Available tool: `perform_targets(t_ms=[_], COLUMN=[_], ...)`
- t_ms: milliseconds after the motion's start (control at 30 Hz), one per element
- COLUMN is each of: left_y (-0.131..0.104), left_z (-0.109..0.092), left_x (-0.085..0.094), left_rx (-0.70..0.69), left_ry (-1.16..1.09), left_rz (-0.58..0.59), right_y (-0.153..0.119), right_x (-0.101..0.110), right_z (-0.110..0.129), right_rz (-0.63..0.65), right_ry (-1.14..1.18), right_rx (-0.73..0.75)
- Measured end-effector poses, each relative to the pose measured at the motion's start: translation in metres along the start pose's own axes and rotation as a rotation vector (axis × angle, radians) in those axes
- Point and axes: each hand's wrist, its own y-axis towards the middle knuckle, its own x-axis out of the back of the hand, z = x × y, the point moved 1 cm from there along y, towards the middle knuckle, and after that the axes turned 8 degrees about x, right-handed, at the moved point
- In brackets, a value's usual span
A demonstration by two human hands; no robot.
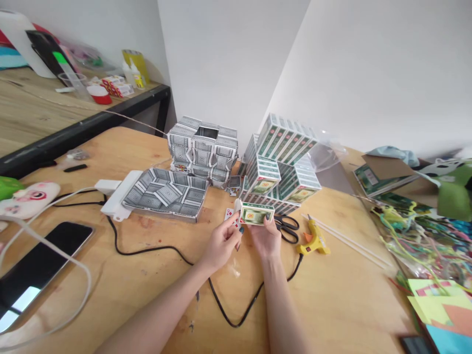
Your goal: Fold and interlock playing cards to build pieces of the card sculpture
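Note:
A small green and white card box [254, 215] is held sideways above the table. My right hand [267, 238] grips its right part, thumb on the front. At its left end, my left hand [223, 241] has its fingers closed on the white end flap. Playing cards [229, 214] lie on the table just behind my left hand. Behind the box rise stacked card boxes [263, 174]. Black-handled scissors [287, 227] and a yellow glue gun [313, 239] lie to the right of my right hand.
A structure of grey-backed cards [202, 150] stands at the back, with a card-covered tray [167, 194] before it. A black cable [147, 250] loops under my forearms. A phone [44, 260] lies left; white sticks [350, 241] and coloured cords [416, 231] lie right.

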Motion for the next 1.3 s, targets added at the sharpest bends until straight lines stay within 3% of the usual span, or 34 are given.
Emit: perform_targets(t_ms=[333,533,833,1300], left_y=[0.005,0.013,0.021,0.018], left_z=[-0.005,-0.005,-0.005,-0.005], left_x=[0.007,0.019,0.028,0.024], left_rx=[0.029,-0.021,-0.082,-0.110], left_ry=[-0.024,0.143,0.316,0.383], left_rz=[-0.022,-0.150,-0.177,-0.228], right_y=[-0.001,-0.003,-0.006,-0.003], right_x=[0.002,0.000,-0.009,-0.005], right_z=[0.005,0.003,0.001,0.001], right_rz=[0.017,0.090,0.128,0.048], right_ry=[0.021,0.014,-0.028,-0.008], right_rx=[-0.054,-0.089,-0.075,-0.062])
